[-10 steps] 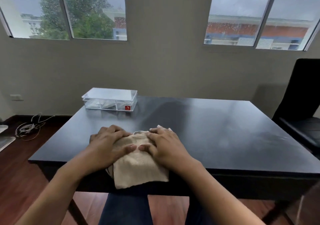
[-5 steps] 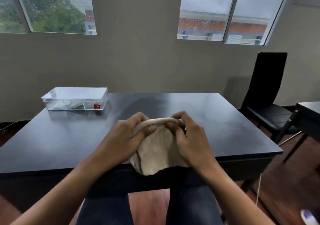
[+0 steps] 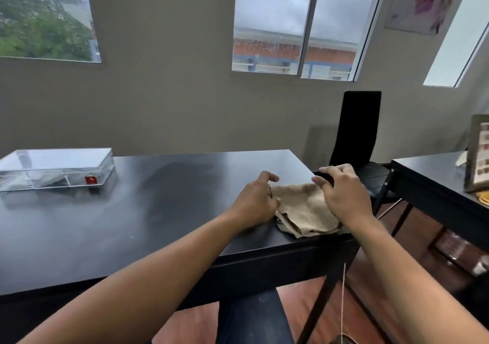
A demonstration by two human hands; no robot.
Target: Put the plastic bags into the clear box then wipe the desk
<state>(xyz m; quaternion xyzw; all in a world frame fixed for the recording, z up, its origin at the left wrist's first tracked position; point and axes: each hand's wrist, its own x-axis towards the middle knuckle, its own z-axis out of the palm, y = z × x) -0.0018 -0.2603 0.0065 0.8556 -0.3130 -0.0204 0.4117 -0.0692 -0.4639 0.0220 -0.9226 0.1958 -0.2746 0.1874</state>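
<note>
- At far left we see the clear box (image 3: pixel 54 168) on the black desk (image 3: pixel 127 211), lid on, with plastic bags (image 3: pixel 39 181) showing through its wall.
- Well right of it, our left hand (image 3: pixel 255 202) rests at the left edge of a beige cloth (image 3: pixel 301 208), fingers curled loosely; whether they pinch the fabric we cannot tell.
- The cloth lies crumpled near the desk's right front corner.
- Our right hand (image 3: pixel 341 194) sits over the cloth's right side, fingers bent and spread, thumb raised off it, gripping nothing.
- Behind stands a black chair (image 3: pixel 357 132); at far right, a second dark table (image 3: pixel 436 174).
</note>
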